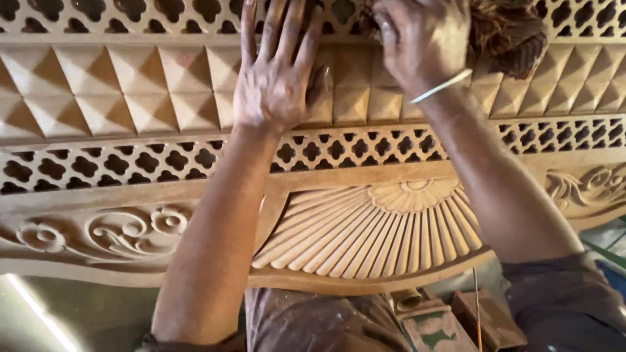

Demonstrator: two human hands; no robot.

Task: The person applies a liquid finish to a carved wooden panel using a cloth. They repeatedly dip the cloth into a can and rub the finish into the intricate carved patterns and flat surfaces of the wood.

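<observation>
— Wood, stiff and heavy: your left hand [277, 78] lies flat, fingers spread, on the carved panel [365, 228].
— And your right hand [424, 42] clamps a soft brown rag [512, 36] at the panel's top; brace on solid bands, not the fragile lattice [130, 163].

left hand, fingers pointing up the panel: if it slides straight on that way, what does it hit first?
The left hand lies flat on the band of raised pyramid blocks, its fingertips already over the pierced lattice strip at the top edge. Going straight on, it meets only more of that lattice, as far as the picture shows.
</observation>
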